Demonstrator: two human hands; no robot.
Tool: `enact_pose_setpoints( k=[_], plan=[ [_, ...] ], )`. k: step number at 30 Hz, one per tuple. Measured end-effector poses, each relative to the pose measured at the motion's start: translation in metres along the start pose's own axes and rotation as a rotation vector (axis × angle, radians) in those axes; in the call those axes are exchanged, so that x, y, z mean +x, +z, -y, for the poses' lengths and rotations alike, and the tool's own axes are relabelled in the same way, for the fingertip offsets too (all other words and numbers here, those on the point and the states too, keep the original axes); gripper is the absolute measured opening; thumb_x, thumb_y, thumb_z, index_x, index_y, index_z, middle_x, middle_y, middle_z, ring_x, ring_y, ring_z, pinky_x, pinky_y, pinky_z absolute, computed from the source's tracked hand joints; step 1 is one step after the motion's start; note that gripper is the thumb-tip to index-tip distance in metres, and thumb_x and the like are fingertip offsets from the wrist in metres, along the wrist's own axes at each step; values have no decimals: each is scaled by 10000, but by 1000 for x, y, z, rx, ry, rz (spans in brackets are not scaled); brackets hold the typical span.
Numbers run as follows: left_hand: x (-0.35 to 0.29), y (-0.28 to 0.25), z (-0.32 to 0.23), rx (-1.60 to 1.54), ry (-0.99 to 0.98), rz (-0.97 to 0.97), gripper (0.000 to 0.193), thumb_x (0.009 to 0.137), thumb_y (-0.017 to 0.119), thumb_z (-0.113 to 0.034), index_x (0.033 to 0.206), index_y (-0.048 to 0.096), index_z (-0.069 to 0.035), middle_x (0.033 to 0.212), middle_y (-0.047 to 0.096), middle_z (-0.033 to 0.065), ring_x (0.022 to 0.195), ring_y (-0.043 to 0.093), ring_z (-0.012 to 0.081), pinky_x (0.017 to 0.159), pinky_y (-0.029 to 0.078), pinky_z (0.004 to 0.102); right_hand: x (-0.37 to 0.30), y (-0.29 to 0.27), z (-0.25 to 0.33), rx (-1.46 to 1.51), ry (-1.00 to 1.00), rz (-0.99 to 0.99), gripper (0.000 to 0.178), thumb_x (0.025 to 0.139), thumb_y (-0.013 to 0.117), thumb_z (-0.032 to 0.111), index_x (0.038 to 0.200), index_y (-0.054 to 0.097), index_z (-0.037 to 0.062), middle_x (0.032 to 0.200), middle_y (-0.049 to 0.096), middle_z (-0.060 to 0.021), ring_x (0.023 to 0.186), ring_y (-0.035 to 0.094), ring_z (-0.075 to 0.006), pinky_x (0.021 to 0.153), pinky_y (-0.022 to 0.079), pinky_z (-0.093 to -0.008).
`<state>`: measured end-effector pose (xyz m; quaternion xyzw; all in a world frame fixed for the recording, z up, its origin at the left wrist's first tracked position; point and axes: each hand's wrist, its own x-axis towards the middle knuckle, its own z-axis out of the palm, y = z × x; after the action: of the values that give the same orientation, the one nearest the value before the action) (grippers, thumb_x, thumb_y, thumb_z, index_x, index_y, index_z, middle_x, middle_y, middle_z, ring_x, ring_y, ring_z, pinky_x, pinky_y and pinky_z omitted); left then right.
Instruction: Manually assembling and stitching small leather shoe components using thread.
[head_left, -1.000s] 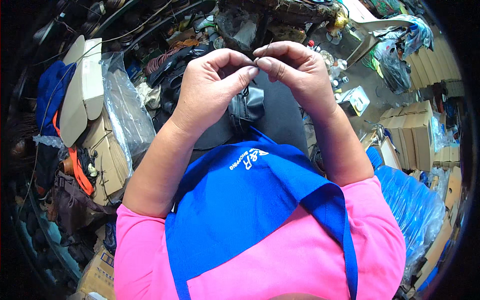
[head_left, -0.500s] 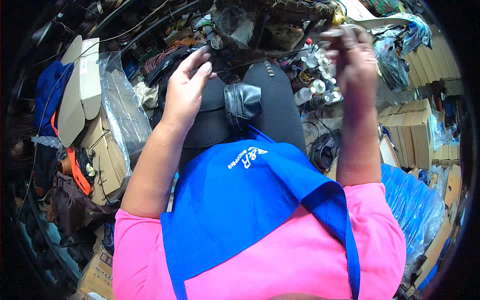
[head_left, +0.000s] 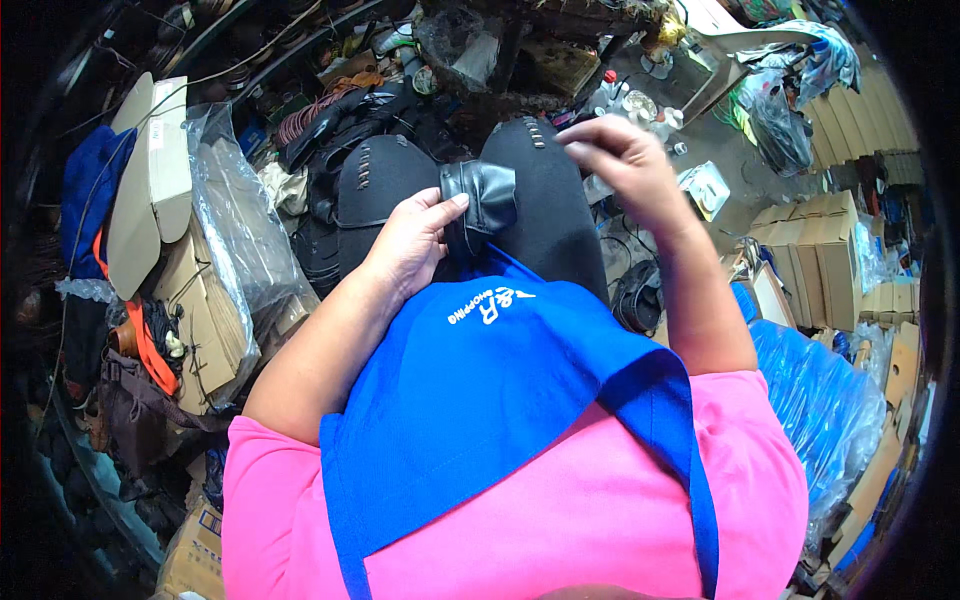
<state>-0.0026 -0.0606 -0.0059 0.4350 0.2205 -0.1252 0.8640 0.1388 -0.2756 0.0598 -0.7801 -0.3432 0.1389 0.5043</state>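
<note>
A shiny black leather piece (head_left: pixel 490 197), folded and stitched like a shoe part, lies between my thighs. My left hand (head_left: pixel 412 235) is closed at its left edge, thumb and fingers pinching there. Above my right knee is my right hand (head_left: pixel 628 165), fingers curled and thumb drawn in, apart from the leather. Whatever its fingertips hold, if anything, is too small to make out. Blue apron cloth (head_left: pixel 450 370) reaches up to the leather's lower end.
Clear plastic over cardboard (head_left: pixel 235 230) lies at my left, beside a pale board (head_left: pixel 150 200). White bottles and jars (head_left: pixel 640 105) stand beyond my right knee. Stacked cardboard boxes (head_left: pixel 805 250) and a blue plastic-wrapped bundle (head_left: pixel 820 400) are on the right.
Both hands were raised and wide apart, a thin dark line between them. My left hand has come down onto the leather piece; my right hand has moved lower and inward.
</note>
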Motion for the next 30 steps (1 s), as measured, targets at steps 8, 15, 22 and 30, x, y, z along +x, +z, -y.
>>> enact_pose_setpoints(
  k=[8, 15, 22, 30],
  plan=[
    [-1, -2, 2, -57, 13, 21, 242, 900, 572, -140, 1115, 558, -28, 1021, 656, 78, 904, 639, 151, 814, 511, 319, 4, 33, -1, -26, 57, 176, 131, 805, 680, 70, 933, 688, 46, 836, 571, -41, 772, 569, -111, 699, 464, -252],
    [-4, 2, -3, -185, 53, -20, 281, 923, 532, -239, 1126, 569, -49, 1025, 655, 84, 920, 635, 189, 850, 506, 356, -7, 29, -13, 45, 305, 277, 128, 852, 643, 91, 950, 670, 13, 862, 640, -23, 832, 573, -84, 769, 461, -248],
    [7, -10, 2, -476, -127, 196, 450, 946, 412, -386, 1162, 573, -24, 1090, 641, 144, 988, 626, 257, 905, 482, 418, -8, 52, -18, 166, 249, 331, 186, 865, 622, 131, 997, 664, 6, 854, 666, -38, 796, 575, -86, 760, 473, -264],
    [4, -8, 0, -529, -108, 242, 505, 975, 325, -400, 1187, 550, 0, 1088, 639, 154, 991, 627, 262, 919, 480, 405, -5, 63, -19, 370, 429, 330, 231, 875, 632, 173, 1047, 651, 20, 838, 621, 22, 732, 507, -45, 683, 431, -215]
  ],
)
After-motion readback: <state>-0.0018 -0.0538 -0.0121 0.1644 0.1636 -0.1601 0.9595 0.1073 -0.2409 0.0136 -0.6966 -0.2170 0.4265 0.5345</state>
